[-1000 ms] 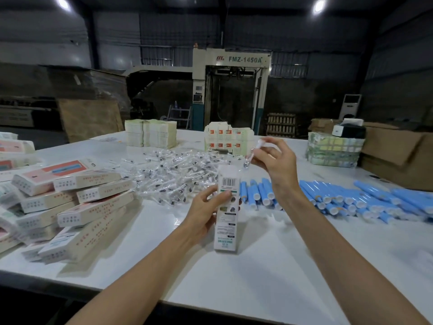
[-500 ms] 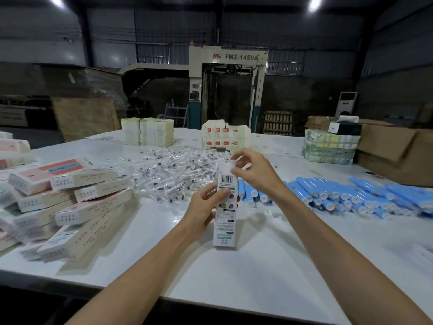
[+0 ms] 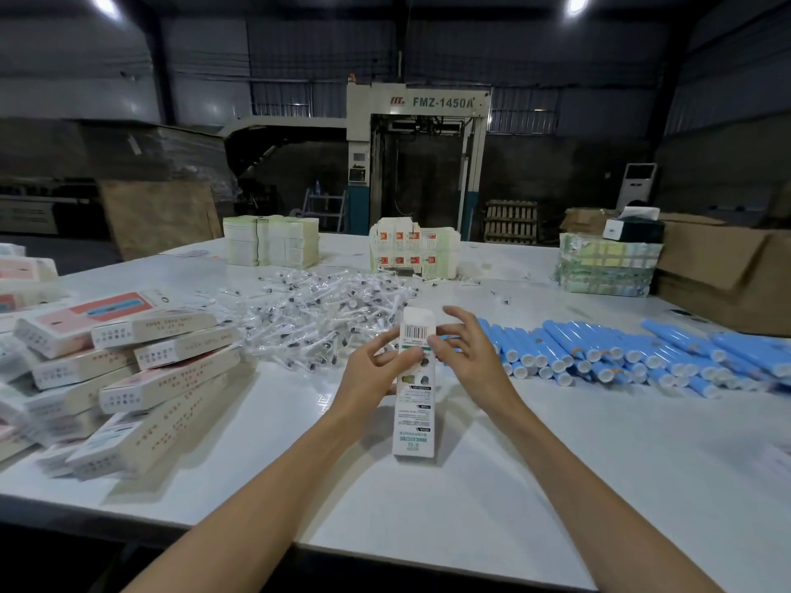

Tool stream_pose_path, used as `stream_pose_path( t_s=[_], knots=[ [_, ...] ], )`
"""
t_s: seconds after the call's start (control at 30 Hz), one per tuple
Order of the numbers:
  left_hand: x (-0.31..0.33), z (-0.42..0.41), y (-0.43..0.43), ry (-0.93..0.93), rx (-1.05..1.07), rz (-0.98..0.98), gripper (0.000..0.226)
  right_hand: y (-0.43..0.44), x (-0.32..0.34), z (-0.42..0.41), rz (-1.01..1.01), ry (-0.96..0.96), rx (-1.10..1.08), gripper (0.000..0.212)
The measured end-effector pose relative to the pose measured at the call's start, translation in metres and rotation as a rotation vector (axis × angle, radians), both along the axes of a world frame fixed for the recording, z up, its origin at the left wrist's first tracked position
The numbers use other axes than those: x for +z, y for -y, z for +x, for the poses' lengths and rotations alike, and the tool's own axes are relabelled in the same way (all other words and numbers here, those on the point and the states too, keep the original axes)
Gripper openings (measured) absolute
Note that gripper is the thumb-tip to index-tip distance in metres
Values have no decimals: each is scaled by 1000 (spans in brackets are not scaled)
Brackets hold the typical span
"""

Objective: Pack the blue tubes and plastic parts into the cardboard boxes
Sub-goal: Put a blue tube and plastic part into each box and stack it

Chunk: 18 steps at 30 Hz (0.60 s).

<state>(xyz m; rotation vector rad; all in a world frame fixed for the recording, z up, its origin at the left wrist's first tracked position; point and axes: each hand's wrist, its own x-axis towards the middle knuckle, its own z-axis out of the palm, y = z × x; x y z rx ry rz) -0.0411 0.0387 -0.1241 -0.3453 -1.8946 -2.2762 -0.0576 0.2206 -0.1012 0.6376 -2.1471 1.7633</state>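
Note:
A slim white cardboard box (image 3: 414, 415) stands upright on the white table (image 3: 556, 485), barcode near its top. My left hand (image 3: 371, 372) grips its upper left side. My right hand (image 3: 464, 353) is at the upper right side, thumb on the box and fingers spread near the top flap. Rows of blue tubes (image 3: 620, 353) lie to the right. A heap of clear wrapped plastic parts (image 3: 316, 318) lies behind the box.
Packed boxes (image 3: 141, 378) are piled at the left. Stacks of flat cartons (image 3: 272, 240), (image 3: 414, 252) and bundled sheets (image 3: 608, 267) sit at the table's far side. A brown cardboard carton (image 3: 727, 276) stands at the far right. A large machine (image 3: 417, 160) is behind.
My right hand held a clear plastic part above the box a second ago, brought it down to the box's open top, and now rests at the box's top without it in view.

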Motion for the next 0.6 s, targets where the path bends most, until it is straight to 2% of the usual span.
stream_pose_path(
  t_s=[0.1,0.27,0.6],
  knots=[
    [-2,0,1,-61,-24,14,74,7,-4,1,-27,-45,14,47],
    [-1,3,1,-147,-29,-5,61,10,-6,3,-94,-70,32,44],
    [-2,2,1,-137,-21,-45,51,3,-7,1,-5,-32,78,17]
  ],
)
